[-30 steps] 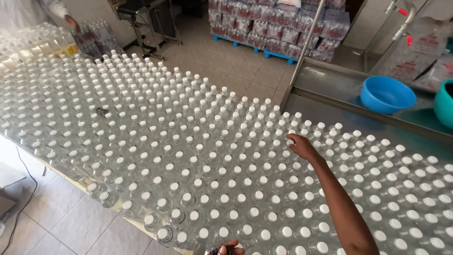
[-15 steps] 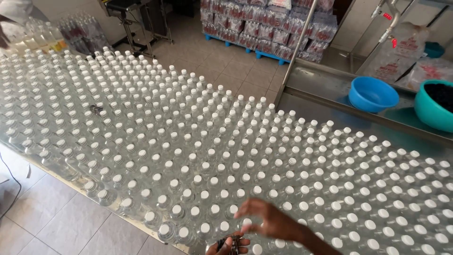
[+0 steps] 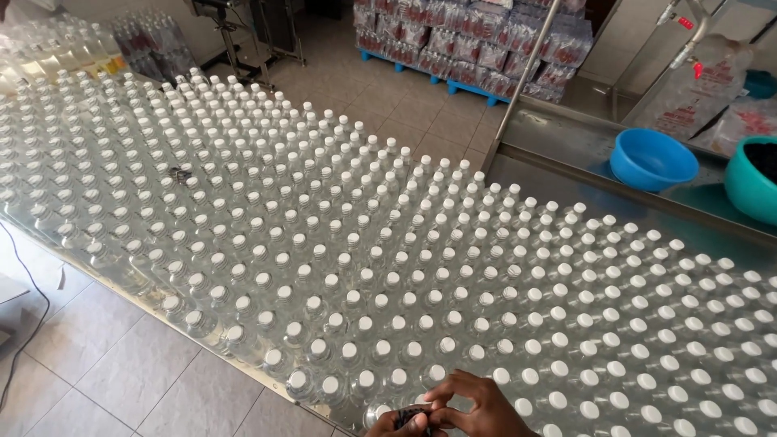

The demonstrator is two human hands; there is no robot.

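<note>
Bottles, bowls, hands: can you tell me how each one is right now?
Clear bottles: upright, white caps on, packed together on the table.
Blue bowl: upright, looks empty.
Teal bowl: upright, something dark inside.
Right hand: fingers bent, pinching a small dark thing.
Left hand: mostly out of view, touching the same thing.

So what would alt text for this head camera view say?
Two hands, the right hand and left hand, meet on a small dark object at the near edge of a table packed with white-capped clear bottles. A blue basin sits beyond.

left hand (image 3: 394,424) cut off by bottom edge; small dark object (image 3: 413,417) unclear.
</note>
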